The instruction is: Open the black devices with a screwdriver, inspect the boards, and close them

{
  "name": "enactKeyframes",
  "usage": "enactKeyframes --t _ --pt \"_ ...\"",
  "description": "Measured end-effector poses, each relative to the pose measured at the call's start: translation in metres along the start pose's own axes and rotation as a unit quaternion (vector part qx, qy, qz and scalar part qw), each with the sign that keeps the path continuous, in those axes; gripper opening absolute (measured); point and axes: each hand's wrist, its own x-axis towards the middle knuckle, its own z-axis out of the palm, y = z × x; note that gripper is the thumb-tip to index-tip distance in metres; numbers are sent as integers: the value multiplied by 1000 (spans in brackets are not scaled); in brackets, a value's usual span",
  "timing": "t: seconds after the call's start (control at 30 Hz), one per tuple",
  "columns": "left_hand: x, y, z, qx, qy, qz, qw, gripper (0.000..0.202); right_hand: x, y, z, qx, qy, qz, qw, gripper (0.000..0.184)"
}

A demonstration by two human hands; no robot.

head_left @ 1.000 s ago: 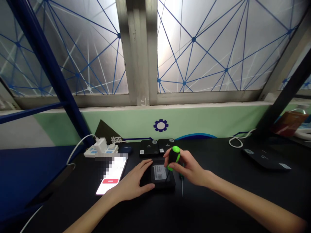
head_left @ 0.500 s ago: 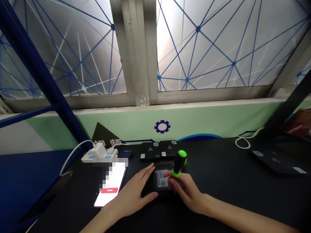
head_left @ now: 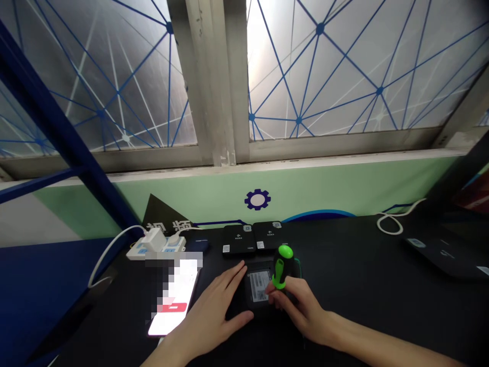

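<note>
A black box-shaped device [head_left: 250,306] with a pale printed label lies flat on the dark table in front of me. My left hand [head_left: 219,308] rests along its left side, thumb and fingers apart, touching its edge. Over the right part of the device, my right hand [head_left: 300,306] grips a screwdriver [head_left: 283,266] with a black and bright green handle. The screwdriver stands nearly upright, handle up; its shaft and tip are hidden by my fingers. Just behind the device lie two black boxes [head_left: 239,241] side by side, with small white labels.
A lit phone [head_left: 173,300] lies left of my left hand. Behind it, a white power strip [head_left: 157,248] holds a plugged charger and cables. A flat black case [head_left: 445,255] lies at the right, near a looped white cable [head_left: 389,226]. A green wall and windows close off the back.
The camera view has shifted slightly. The screwdriver handle has turned, so its green stripe now faces me, and my right index finger has drawn in toward the handle. My left hand stays on the device.
</note>
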Motion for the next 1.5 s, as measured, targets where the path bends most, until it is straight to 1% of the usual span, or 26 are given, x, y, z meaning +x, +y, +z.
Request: enactKeyframes --t 0.07,0.23,0.33,0.47,0.63,0.87,1.1,1.27,1.37,1.5 --pt "0 1 0 4 -2 -5 1000 77 -1 1 -1 6 -1 4 1000 23" --pt "0 1 -1 3 -2 -10 1000 77 -3 -2 -5 -11 -12 -38 999 25" --pt "1 -1 -1 -1 -2 -12 1000 77 -3 -2 -4 -16 -24 -43 999 22" --pt "1 -4 0 -7 5 -4 1000 78 -2 0 -3 -15 -13 -46 999 18" --pt "1 -4 0 -4 13 0 1000 78 -3 3 -1 -4 -1 -27 1000 15" --pt "1 0 -3 2 2 -9 1000 78 -7 9 2 -6 32 -7 999 10" --pt "2 -1 -2 8 13 -5 1000 77 -4 5 -1 23 7 -38 999 13" --pt "2 2 -4 12 7 -5 1000 77 -4 1 -1 20 12 -29 999 11" --pt "1 2 -3 17 13 -2 1000 77 -4 2 1 10 27 -24 999 9" --pt "0 2 -3 20 22 7 1000 76 -4 4 3 -2 37 -5 999 11"
